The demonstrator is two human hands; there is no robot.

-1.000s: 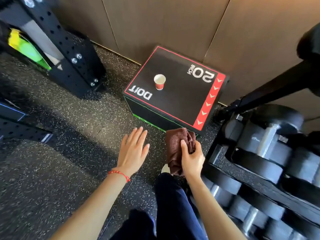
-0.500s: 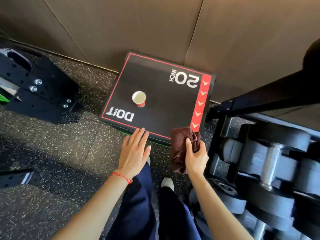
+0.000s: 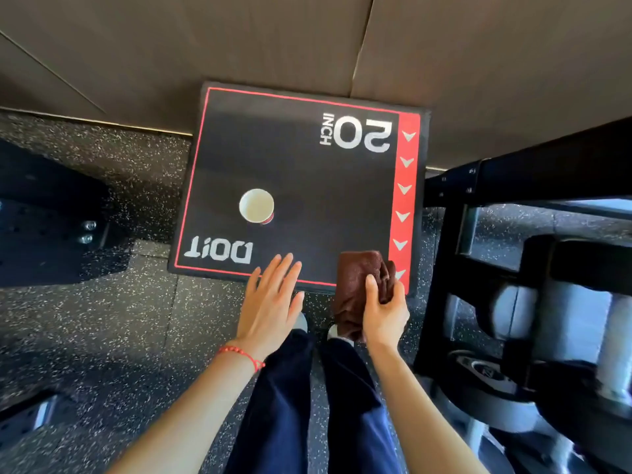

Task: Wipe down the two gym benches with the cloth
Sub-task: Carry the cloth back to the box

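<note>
standing at black plyo box (image 3: 307, 186) with paper cup (image 3: 256, 205) on top. right hand (image 3: 384, 313) clamped on bunched brown cloth (image 3: 359, 285) over box's near corner; left hand (image 3: 270, 299) flat, fingers apart, empty. no gym bench in view, wiping seemingly all left.

A black plyo box (image 3: 307, 186) with red border stands on speckled rubber floor (image 3: 119, 319). A paper cup (image 3: 256, 205) stands upright on its top, at 9 o'clock from centre.
</note>
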